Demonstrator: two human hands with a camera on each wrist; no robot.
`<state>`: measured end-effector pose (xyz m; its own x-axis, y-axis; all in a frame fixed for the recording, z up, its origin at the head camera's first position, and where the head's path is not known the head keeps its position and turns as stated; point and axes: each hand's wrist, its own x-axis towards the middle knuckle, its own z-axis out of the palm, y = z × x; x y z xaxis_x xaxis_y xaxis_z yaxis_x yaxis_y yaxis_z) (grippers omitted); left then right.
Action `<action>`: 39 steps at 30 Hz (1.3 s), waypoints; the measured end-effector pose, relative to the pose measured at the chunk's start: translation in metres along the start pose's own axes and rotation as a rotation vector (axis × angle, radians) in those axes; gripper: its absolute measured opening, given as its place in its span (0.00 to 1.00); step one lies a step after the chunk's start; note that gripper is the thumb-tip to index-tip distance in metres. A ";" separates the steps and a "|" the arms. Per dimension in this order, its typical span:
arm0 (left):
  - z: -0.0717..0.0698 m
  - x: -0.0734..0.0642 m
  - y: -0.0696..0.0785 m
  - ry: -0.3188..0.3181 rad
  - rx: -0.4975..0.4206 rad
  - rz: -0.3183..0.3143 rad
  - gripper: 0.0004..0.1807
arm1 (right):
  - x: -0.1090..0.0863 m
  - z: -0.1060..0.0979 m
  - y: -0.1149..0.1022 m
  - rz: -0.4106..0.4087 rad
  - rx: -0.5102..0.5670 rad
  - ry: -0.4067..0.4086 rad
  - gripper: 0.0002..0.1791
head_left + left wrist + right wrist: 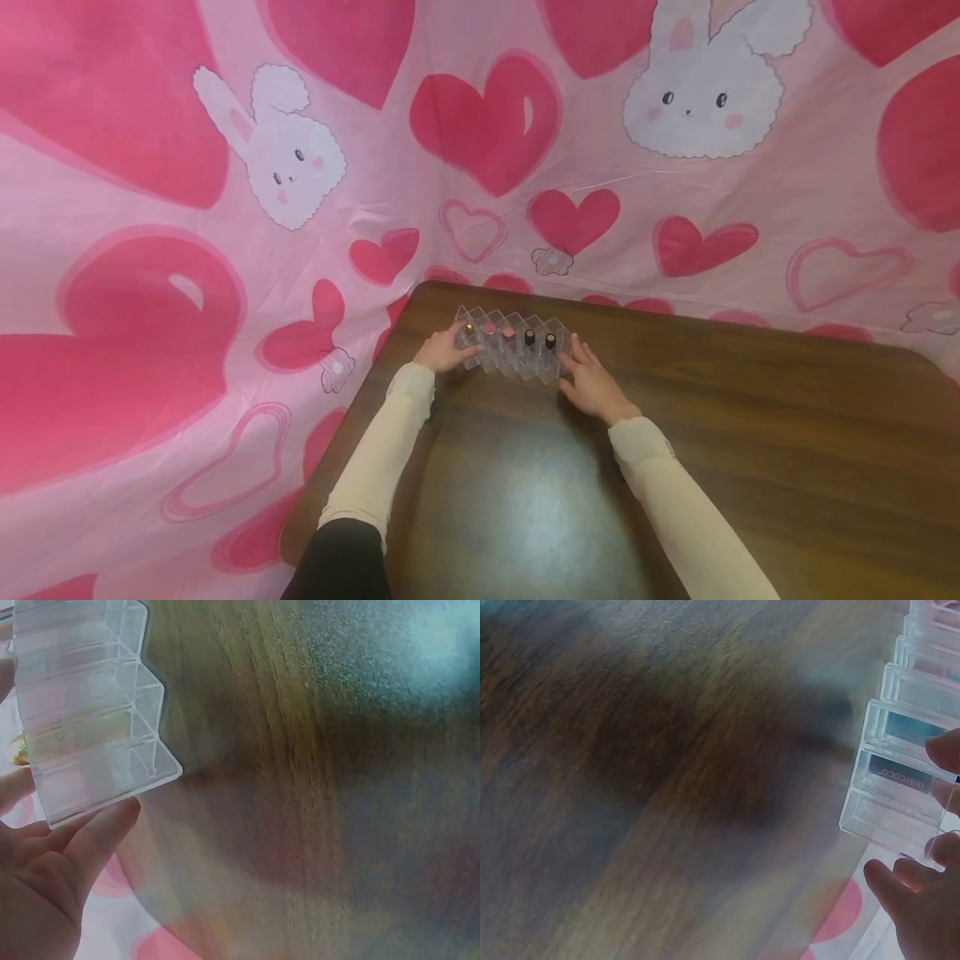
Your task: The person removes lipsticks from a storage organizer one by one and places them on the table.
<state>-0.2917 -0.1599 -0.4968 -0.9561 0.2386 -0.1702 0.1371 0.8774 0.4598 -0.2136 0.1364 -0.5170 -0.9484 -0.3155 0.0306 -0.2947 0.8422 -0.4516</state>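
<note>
A clear plastic lipstick organizer [517, 367] with zigzag edges is between my two hands near the far left part of the table. Several capped tubes stand in its slots: a gold one [469, 327], pink ones [489, 330] and black ones [551, 342]. My left hand [444, 350] grips the left end; in the left wrist view its thumb lies along the end wall, and a gold-ended tube [82, 735] shows through the plastic. My right hand [592, 387] holds the right end, fingertips against the clear wall, beside a dark tube with lettering [900, 774].
The brown wooden table [540, 475] has rounded corners and a bright reflection in front of the organizer. Pink cloth [472, 183] printed with hearts and rabbits hangs behind the table and along its left edge.
</note>
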 end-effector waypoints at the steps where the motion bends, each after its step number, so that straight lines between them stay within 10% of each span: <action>1: 0.000 -0.001 0.001 0.001 0.006 0.004 0.43 | -0.001 0.000 0.001 0.001 -0.003 -0.001 0.29; 39: 0.006 0.002 0.005 -0.061 -0.081 0.135 0.31 | -0.028 -0.015 0.019 0.065 0.070 0.000 0.25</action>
<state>-0.2912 -0.1530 -0.5002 -0.9124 0.3793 -0.1539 0.2397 0.7998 0.5503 -0.1942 0.1679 -0.5134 -0.9653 -0.2610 -0.0009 -0.2234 0.8281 -0.5142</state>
